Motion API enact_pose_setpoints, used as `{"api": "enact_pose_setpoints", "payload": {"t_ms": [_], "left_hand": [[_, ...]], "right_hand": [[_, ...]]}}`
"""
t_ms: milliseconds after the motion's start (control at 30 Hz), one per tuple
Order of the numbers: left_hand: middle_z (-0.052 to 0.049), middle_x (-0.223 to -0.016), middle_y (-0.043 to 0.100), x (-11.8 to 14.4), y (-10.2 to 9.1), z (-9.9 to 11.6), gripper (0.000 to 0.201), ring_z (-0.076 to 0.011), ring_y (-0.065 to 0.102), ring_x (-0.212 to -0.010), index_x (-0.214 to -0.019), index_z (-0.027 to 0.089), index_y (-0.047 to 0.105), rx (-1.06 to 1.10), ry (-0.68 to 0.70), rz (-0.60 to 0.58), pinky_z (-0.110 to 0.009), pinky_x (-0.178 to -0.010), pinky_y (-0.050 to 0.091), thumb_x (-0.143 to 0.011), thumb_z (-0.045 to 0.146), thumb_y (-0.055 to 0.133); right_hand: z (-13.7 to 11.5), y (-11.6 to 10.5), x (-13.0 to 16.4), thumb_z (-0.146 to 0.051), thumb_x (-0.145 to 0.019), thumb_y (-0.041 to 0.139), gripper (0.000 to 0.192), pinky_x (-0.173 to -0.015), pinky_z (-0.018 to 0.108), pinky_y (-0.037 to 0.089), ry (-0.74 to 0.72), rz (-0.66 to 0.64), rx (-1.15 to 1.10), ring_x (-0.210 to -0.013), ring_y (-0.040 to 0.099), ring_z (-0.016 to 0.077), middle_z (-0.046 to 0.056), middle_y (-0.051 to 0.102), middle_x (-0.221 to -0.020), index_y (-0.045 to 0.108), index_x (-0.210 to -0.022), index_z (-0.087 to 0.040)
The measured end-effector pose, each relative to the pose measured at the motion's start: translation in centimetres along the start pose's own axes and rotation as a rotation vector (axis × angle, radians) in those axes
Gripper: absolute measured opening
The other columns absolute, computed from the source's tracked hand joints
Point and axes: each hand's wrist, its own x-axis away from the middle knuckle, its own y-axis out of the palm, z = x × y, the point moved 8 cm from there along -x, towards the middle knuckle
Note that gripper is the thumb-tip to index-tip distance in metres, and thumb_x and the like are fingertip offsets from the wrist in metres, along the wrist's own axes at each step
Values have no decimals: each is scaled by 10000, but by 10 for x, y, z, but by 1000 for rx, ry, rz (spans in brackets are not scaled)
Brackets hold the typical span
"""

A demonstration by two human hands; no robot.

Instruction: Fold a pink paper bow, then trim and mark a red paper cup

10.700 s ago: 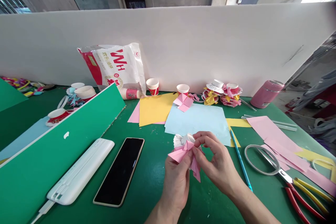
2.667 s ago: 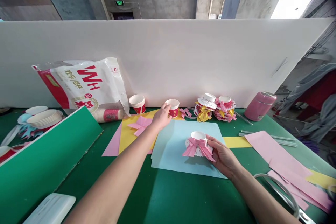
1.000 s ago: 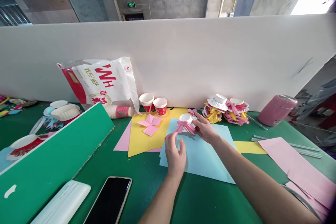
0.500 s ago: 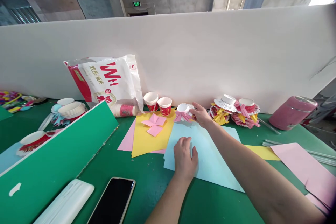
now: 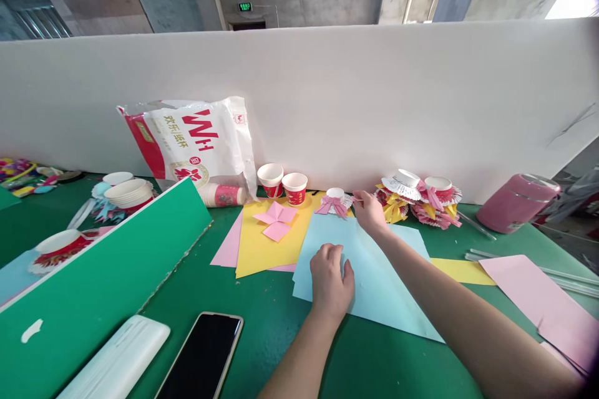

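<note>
Two hands: both belonged to the person wearing the camera and both were over the green table [image 5: 262, 349].
Right hand [image 5: 369, 212]: fingers loosely spread, gripping nothing; its fingertips [image 5: 358, 199] were just beside the bow-trimmed cup, and whether they touched it could not be told.
Bow-trimmed cup [image 5: 335, 199]: one small white paper cup with a pink paper bow at its front, standing upside down at the far edge of the light blue sheet, close to the white partition [image 5: 374, 106].
Left hand [image 5: 330, 277]: palm down, fingers relaxed and flat on the light blue sheet [image 5: 374, 274], pressing it without gripping.
Upright cups [image 5: 282, 184]: two red-and-white paper cups stood side by side, mouths up; their insides could not be seen.
Lying cups [image 5: 218, 194]: one nested stack on its side at the mouth of the white and red bag [image 5: 191, 140].
Finished cup ornaments [image 5: 421, 194]: two, with yellow and pink fringes, to the right of the right hand.
Pink folded pinwheel [image 5: 276, 219]: one, lying on the yellow sheet [image 5: 262, 246].
Pink canister [image 5: 517, 202]: one, lying on its side at the far right.
Phone [image 5: 203, 355]: one, screen dark, beside a white case [image 5: 119, 361].
</note>
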Motion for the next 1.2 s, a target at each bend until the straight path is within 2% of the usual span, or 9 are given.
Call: {"api": "enact_pose_setpoints", "payload": {"t_ms": [167, 467, 800, 933, 1067, 1200], "left_hand": [[-106, -887, 601, 0, 0, 1, 225, -261, 593, -843, -938, 156, 572, -4, 5, 2, -428, -711, 493, -740, 101, 479], [-111, -885, 602, 0, -1, 1, 209, -258, 596, -825, -920, 151, 583, -5, 7, -1, -430, -705, 493, -741, 111, 482], [-104, -864, 603, -1, -1, 1, 195, -255, 600, -807, -886, 156, 596, 6, 13, 13, -422, -694, 495, -734, 104, 485], [-113, -857, 607, -1, -1, 1, 189, -258, 600, -796, -875, 144, 605, 6, 23, 15, -425, -687, 497, -732, 104, 488], [-100, -854, 606, -1, -2, 1, 190, -249, 600, -785, -872, 162, 605, 6, 27, 21, -413, -686, 495, -736, 107, 484], [-87, -851, 604, 0, -2, 1, 193, -244, 602, -788, -860, 180, 605, 0, 27, 31, -406, -687, 495, -727, 99, 491]], "right_hand": [[8, 13, 5, -275, -899, 518, 247, -810, 394, 492, 27, -35, 35, -966, 581, 199, 77, 557, -1170, 552, -1130, -192], [12, 31, -8, -274, -898, 520, 252, -806, 394, 495, 79, -149, -86, -964, 582, 201, 77, 556, -1172, 550, -1133, -189], [15, 38, 9, -278, -887, 540, 294, -775, 402, 506, 289, -280, -427, -941, 593, 207, 81, 564, -1147, 531, -1154, -156], [12, 45, 11, -279, -888, 537, 293, -779, 405, 505, 345, -290, -568, -944, 592, 207, 81, 564, -1145, 530, -1154, -156], [8, 47, 14, -277, -890, 534, 284, -785, 403, 503, 346, -266, -678, -948, 590, 206, 80, 562, -1151, 534, -1149, -162], [-4, 37, 23, -277, -890, 535, 265, -763, 388, 511, 293, -254, -754, -925, 596, 197, 76, 570, -1134, 544, -1128, -158]]}}
